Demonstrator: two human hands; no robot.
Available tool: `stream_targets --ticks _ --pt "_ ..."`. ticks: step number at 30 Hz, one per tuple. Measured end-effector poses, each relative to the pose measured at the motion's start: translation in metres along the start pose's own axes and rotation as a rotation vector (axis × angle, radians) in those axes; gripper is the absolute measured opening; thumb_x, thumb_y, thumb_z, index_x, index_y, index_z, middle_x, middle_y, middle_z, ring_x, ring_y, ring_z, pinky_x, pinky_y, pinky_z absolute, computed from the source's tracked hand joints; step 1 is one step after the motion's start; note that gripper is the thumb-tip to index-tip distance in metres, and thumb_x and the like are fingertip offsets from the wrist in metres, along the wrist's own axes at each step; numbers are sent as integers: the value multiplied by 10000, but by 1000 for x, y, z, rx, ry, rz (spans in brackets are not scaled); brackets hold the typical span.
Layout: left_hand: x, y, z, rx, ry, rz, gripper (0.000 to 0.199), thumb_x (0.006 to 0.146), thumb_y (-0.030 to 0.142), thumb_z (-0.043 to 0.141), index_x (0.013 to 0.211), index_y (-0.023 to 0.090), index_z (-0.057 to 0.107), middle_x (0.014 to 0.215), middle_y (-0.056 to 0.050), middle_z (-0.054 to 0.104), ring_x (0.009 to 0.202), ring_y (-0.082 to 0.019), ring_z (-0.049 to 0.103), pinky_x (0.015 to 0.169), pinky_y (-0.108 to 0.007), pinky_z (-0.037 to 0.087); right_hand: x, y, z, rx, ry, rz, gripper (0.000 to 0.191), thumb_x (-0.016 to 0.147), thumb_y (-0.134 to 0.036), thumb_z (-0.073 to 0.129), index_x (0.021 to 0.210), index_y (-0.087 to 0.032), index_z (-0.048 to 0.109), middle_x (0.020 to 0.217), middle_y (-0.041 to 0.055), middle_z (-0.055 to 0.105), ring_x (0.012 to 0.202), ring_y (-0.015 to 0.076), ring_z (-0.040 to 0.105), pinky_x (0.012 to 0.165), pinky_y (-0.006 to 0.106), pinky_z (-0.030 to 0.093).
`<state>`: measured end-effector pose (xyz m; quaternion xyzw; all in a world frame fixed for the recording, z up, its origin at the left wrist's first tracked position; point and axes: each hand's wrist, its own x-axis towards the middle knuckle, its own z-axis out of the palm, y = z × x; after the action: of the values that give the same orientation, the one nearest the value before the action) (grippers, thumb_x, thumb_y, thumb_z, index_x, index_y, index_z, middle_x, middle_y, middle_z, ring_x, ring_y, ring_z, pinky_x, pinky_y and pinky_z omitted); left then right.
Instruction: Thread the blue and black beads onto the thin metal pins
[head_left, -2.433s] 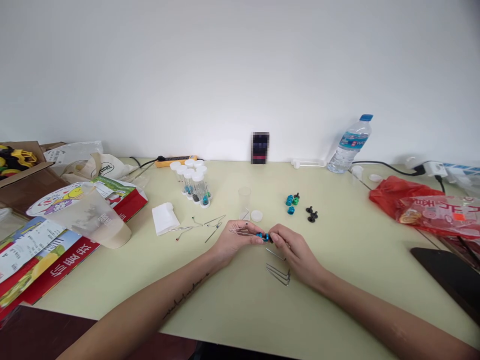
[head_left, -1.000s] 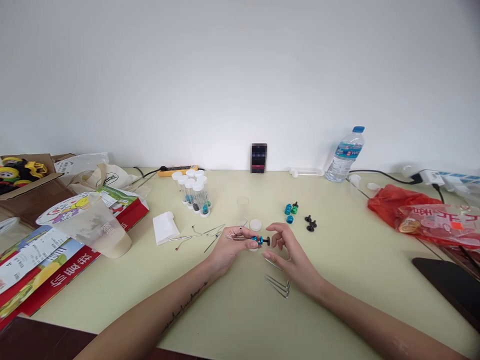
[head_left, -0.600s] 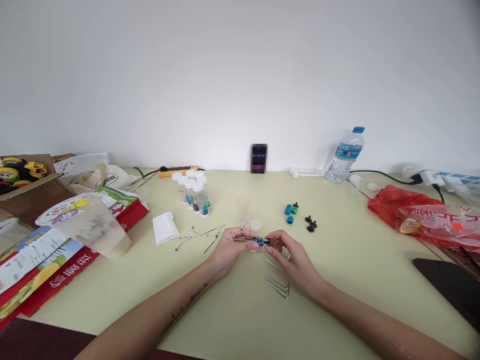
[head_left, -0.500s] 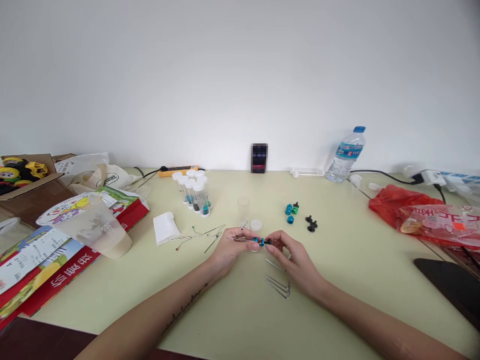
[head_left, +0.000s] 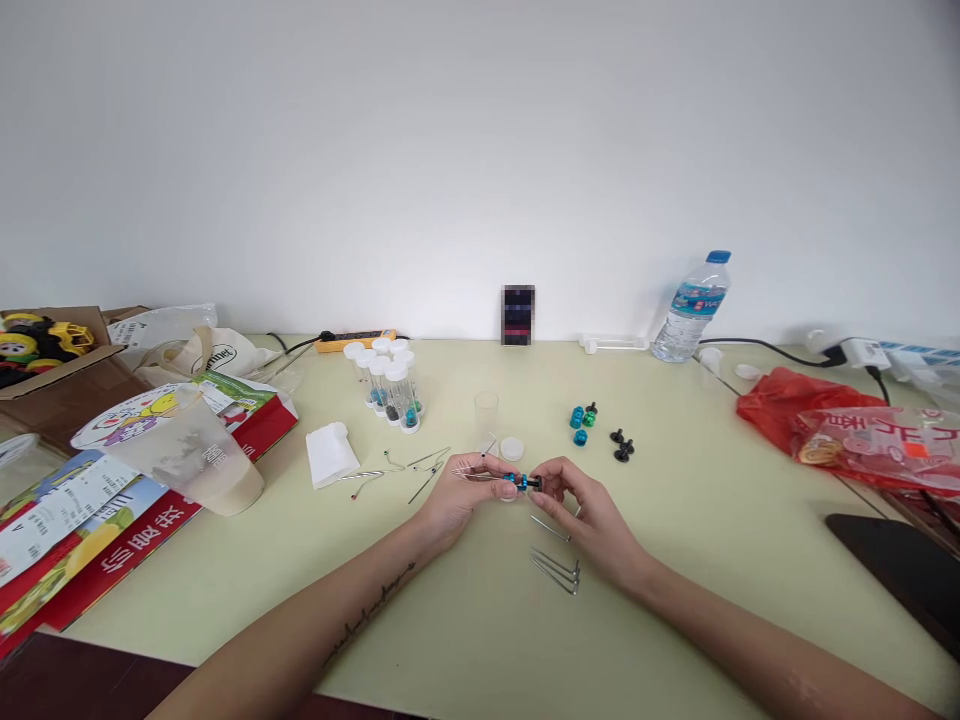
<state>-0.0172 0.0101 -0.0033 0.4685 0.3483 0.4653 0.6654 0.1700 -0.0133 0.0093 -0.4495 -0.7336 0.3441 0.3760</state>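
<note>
My left hand (head_left: 456, 502) pinches a small blue fitting (head_left: 520, 482) between thumb and finger. Thin metal rods (head_left: 466, 472) also stick out from between its fingers. My right hand (head_left: 596, 515) is closed on a small black screw-like piece (head_left: 535, 484), which meets the right end of the blue fitting. Whether the two are joined I cannot tell. Bent metal rods (head_left: 556, 570) lie below my right hand. Past my hands are a clear tube (head_left: 487, 408) and a white round cap (head_left: 512, 448). Blue fittings (head_left: 580, 438), a green one (head_left: 589, 420) and black pieces (head_left: 622, 453) sit to the right.
Capped clear tubes (head_left: 397, 395) stand together at back left, near a folded white tissue (head_left: 331, 455) and more thin rods (head_left: 425, 470). Packages and a plastic cup (head_left: 217, 465) crowd the left. A water bottle (head_left: 691, 308) leans on the wall; a red bag (head_left: 780, 405) lies right.
Both hands stay almost in place, holding the blue fitting and black piece end to end. My right fingertips have shifted slightly around the black piece.
</note>
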Motion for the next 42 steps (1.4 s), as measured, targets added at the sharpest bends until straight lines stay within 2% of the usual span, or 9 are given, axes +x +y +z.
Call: stream_targets --ticks 5,11,16,22,26,29,38,42 --pt "-1 1 2 4 -2 -18 251 573 218 784 795 148 693 783 -56 674 739 -163 599 772 -315 441 1 1 -1 -19 -7 18 221 882 -425 462 870 -214 525 763 12 543 706 150 474 529 233 353" --pt "-2 3 4 -1 -8 -13 241 564 225 788 772 145 694 790 -59 675 770 -175 609 809 -337 447 0 2 -2 14 -71 37 386 940 -437 320 728 -193 532 678 -6 522 626 131 455 572 248 350" --pt "-2 4 4 -3 -19 -22 240 573 221 784 783 145 697 798 -60 680 768 -173 612 809 -337 450 0 1 -2 -1 -31 50 314 922 -450 366 833 -202 537 740 -4 552 646 134 456 561 239 342" --pt "-1 3 3 5 -7 -18 249 560 230 792 776 149 697 800 -58 683 776 -177 613 815 -336 442 1 1 -3 -39 -58 35 372 931 -443 339 743 -191 538 702 3 545 646 136 468 578 248 363" --pt "0 3 1 8 -15 -10 255 574 233 784 793 142 690 812 -72 683 768 -175 611 803 -332 442 0 -1 -2 -35 -30 22 242 903 -426 420 857 -211 521 721 1 516 660 140 461 541 236 359" --pt "0 4 1 11 -14 -3 249 578 234 781 789 141 688 816 -74 683 763 -174 611 800 -327 441 0 -2 -1 -38 3 20 214 882 -425 455 896 -221 516 749 8 520 683 147 474 521 231 357" --pt "-2 3 3 15 -29 -21 229 566 219 784 759 146 684 814 -61 672 785 -172 599 803 -324 445 0 0 -3 -43 -60 5 391 938 -428 323 701 -191 525 668 -1 522 623 132 456 576 248 365" --pt "-1 4 1 6 -20 -19 243 568 230 783 772 142 685 823 -70 674 775 -176 605 807 -338 443 0 0 -2 -36 -11 4 223 891 -413 448 851 -213 540 740 5 542 670 142 473 563 241 376"
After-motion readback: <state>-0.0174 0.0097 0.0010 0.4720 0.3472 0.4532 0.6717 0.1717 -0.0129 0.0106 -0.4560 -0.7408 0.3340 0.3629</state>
